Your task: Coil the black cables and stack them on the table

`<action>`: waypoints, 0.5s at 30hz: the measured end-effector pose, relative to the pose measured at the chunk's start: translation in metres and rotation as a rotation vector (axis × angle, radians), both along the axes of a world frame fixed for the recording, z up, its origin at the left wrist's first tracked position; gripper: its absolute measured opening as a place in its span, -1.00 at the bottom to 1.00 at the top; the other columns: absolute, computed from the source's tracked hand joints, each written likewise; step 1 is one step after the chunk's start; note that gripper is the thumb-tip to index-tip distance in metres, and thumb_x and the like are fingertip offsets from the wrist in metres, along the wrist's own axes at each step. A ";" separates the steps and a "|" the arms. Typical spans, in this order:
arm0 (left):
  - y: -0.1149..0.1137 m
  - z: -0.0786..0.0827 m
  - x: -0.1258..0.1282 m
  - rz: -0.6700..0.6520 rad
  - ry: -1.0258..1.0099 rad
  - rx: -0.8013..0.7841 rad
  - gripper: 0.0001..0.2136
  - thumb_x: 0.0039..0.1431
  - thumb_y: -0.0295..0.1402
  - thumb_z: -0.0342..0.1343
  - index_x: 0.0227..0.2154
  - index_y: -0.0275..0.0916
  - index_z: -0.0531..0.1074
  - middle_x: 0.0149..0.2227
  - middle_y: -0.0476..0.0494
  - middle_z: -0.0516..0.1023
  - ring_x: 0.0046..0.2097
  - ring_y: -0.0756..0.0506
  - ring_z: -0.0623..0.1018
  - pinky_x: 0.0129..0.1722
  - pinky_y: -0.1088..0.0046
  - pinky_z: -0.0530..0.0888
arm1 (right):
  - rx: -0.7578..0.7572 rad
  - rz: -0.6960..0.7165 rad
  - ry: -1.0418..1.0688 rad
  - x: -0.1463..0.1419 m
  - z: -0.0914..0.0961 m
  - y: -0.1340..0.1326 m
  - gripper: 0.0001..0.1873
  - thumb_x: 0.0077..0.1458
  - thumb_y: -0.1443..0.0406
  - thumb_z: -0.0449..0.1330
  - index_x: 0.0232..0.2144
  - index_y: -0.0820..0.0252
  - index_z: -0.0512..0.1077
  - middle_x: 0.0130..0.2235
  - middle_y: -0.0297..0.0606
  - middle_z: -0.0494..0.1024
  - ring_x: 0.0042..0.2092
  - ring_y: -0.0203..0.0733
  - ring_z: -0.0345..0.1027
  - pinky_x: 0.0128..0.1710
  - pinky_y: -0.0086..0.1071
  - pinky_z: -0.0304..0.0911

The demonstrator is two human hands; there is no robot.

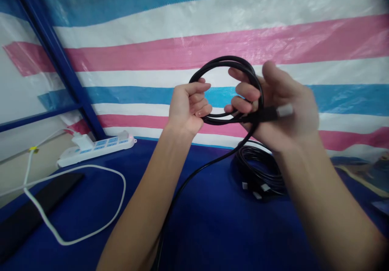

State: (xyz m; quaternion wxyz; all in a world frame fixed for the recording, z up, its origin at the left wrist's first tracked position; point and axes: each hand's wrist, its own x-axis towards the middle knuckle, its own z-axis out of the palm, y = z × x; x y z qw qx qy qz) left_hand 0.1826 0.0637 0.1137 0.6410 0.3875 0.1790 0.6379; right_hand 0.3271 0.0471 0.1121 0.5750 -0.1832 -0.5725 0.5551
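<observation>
A black cable (pixel 226 61) is looped into a small coil, held up between my two hands above the table. My left hand (pixel 190 102) is closed around the coil's left side. On the opposite side, my right hand (pixel 273 100) has its fingers curled through the loop, with the thumb apart and the cable lying across the fingers. A black connector with a pale metal end (pixel 267 114) lies across my right palm, blurred. From the coil's lower right, the loose length runs down past my left forearm and out at the bottom edge.
More coiled black cables (pixel 258 165) with pale plug ends lie on the blue table surface (pixel 237 234), behind my right forearm. At left are a white power strip (pixel 100 147), a white cord (pixel 123 186) and a black flat object (pixel 39 210). A striped sheet (pixel 146 60) and blue frame (pixel 60 56) stand behind.
</observation>
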 end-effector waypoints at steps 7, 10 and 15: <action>0.014 -0.011 0.009 0.094 -0.254 -0.075 -0.77 -0.01 -0.67 -0.06 -0.61 -0.23 0.11 -0.77 0.21 -0.19 -0.76 0.17 -0.09 -0.76 0.62 -0.04 | 0.239 -0.084 -0.020 -0.023 -0.013 0.006 -0.68 0.10 0.01 0.14 -0.39 0.12 0.43 -0.49 -0.37 0.39 -0.47 -0.29 0.31 -0.37 -0.38 0.29; 0.011 -0.011 0.013 0.030 -0.148 -0.023 -0.73 -0.03 -0.67 -0.07 -0.64 -0.21 0.03 -0.77 0.21 -0.22 -0.75 0.17 -0.09 -0.73 0.62 0.02 | 0.283 -0.192 -0.038 -0.024 -0.011 0.005 -0.85 0.00 0.39 0.26 -0.33 0.12 0.41 -0.68 -0.53 0.23 -0.62 -0.40 0.09 -0.52 -0.46 0.16; -0.001 -0.006 0.009 -0.088 0.397 0.291 -0.83 -0.04 -0.67 0.00 -0.58 -0.29 0.25 -0.76 0.22 -0.02 -0.73 0.21 0.07 -0.67 0.69 0.10 | 0.155 -0.365 -0.277 0.003 0.002 -0.002 -0.87 -0.05 0.51 0.17 -0.51 0.23 0.40 -0.74 -0.53 0.08 -0.71 -0.50 -0.15 -0.72 -0.47 -0.11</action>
